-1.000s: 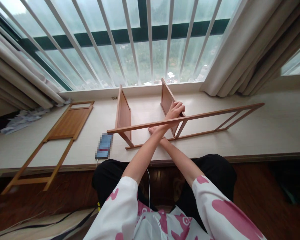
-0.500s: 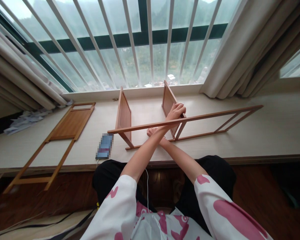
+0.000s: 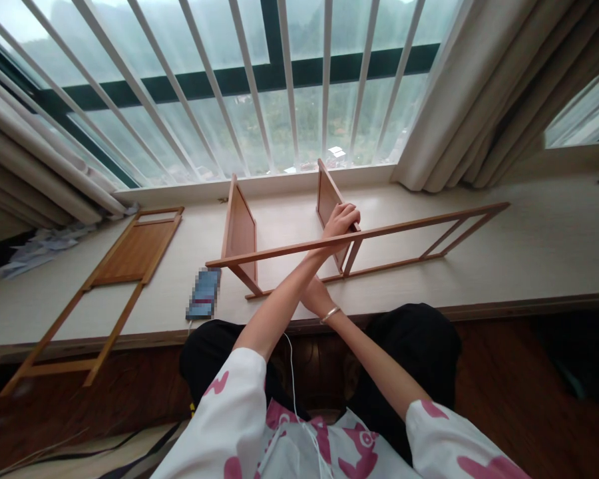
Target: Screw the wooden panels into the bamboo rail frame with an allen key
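Note:
A reddish-brown wooden rack frame [image 3: 399,229] stands on its long side on the window ledge, with two panels joined to it that point toward the window. My left hand [image 3: 342,218] reaches across and is closed around the near upper edge of the right panel [image 3: 328,189]. The left panel [image 3: 240,229] stands untouched. Below my left forearm, my right hand [image 3: 317,296] is close to the frame's lower rail; its fingers are hidden by that forearm. A bracelet sits on the right wrist.
A second wooden frame with a panel [image 3: 130,253] lies at the left, its legs overhanging the ledge [image 3: 479,266]. A phone [image 3: 203,293] with a white cable lies near the front edge. Papers [image 3: 50,246] are at far left; curtains [image 3: 439,120] flank the barred window.
My right hand has drawn back toward me from beside the panel's lower end. My left hand keeps its hold on the panel. The whole view has shifted slightly.

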Demonstrator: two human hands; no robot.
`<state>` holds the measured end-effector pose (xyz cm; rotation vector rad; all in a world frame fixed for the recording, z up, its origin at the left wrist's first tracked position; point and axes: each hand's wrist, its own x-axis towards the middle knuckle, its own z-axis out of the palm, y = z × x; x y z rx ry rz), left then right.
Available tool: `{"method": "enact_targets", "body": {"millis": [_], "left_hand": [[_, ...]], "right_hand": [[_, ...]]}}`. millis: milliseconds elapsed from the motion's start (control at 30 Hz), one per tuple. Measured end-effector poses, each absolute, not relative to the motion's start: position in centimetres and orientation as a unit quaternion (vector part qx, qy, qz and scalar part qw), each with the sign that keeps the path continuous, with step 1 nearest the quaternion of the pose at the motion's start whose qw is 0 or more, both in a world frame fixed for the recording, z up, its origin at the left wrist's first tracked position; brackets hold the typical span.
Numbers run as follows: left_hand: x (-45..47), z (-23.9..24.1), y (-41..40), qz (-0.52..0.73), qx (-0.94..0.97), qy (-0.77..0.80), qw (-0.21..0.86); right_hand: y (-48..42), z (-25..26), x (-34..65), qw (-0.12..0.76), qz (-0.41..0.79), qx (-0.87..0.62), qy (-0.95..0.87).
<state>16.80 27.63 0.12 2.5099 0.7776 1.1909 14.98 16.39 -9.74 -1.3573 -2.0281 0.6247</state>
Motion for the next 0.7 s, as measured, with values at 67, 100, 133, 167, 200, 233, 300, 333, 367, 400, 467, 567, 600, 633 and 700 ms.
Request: {"method": "enact_targets", "body": {"millis": [67,100,133,167,200,233,300,333,367,400,467,567,600,633,700], "left_hand": [[16.9,-0.1,27.8,0.409,0.866,0.261,0.124],[16.9,-0.2,27.9,0.41,0.865,0.261,0.122],[17.0,-0.3,28.0,0.413,0.864,0.262,0.119],[17.0,-0.3,28.1,0.415,0.863,0.263,0.117],[17.1,-0.4,28.1,0.416,0.863,0.264,0.117],[17.1,-0.5,28.2,0.416,0.862,0.264,0.116],[17.1,-0.5,28.2,0.415,0.862,0.266,0.115],[17.2,-0.5,28.2,0.415,0.862,0.266,0.115],[17.2,-0.4,28.1,0.416,0.862,0.265,0.114],[17.3,-0.4,28.1,0.418,0.862,0.265,0.115],[17.4,-0.4,28.0,0.422,0.859,0.265,0.117],[17.5,-0.3,27.9,0.428,0.853,0.271,0.123],[17.5,-0.3,27.9,0.43,0.851,0.273,0.125],[17.5,-0.4,27.9,0.431,0.851,0.274,0.126],[17.5,-0.3,27.8,0.429,0.853,0.271,0.125]], "right_hand": [[14.4,-11.3,15.9,0.292,0.337,-0.564,-0.695],[13.5,-12.2,16.5,0.285,0.388,-0.582,-0.655],[12.7,-13.0,17.3,0.289,0.416,-0.593,-0.627],[11.9,-13.7,18.3,0.3,0.43,-0.597,-0.607],[11.4,-14.3,19.3,0.313,0.44,-0.599,-0.591],[11.0,-14.8,20.5,0.325,0.446,-0.607,-0.572],[10.7,-15.3,23.0,0.345,0.436,-0.631,-0.54],[10.8,-15.4,24.3,0.351,0.424,-0.648,-0.527],[11.1,-15.4,25.5,0.35,0.411,-0.658,-0.525],[11.4,-15.4,26.6,0.347,0.392,-0.667,-0.53],[12.2,-15.0,28.4,0.318,0.37,-0.672,-0.556],[13.1,-14.4,29.9,0.29,0.346,-0.662,-0.598],[13.3,-14.2,30.1,0.288,0.339,-0.656,-0.609],[13.4,-14.0,30.2,0.289,0.332,-0.649,-0.62],[13.3,-13.7,30.3,0.293,0.321,-0.637,-0.637]]}}
